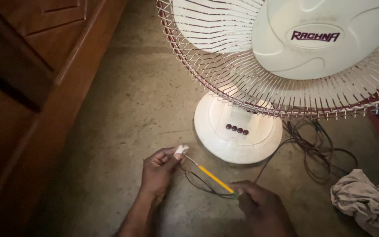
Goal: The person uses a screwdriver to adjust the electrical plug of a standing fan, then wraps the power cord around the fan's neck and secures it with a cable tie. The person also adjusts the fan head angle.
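My left hand (pixel 159 169) pinches a small white plug (pixel 180 150) on the end of a thin black cord (pixel 200 184), low over the concrete floor. My right hand (pixel 262 206) grips a screwdriver (pixel 213 177) with a yellow shaft and green handle, its metal tip touching the plug. Just behind both hands stands a white table fan, with its round base (pixel 237 149) carrying several dark red buttons (pixel 237 129). The fan's wire grille (pixel 242 83) and white centre cap fill the upper right.
A dark wooden cabinet (pixel 27 87) runs along the left side. Loops of black cable (pixel 316 149) lie on the floor to the right of the fan base. A crumpled grey cloth (pixel 367 202) sits at the lower right.
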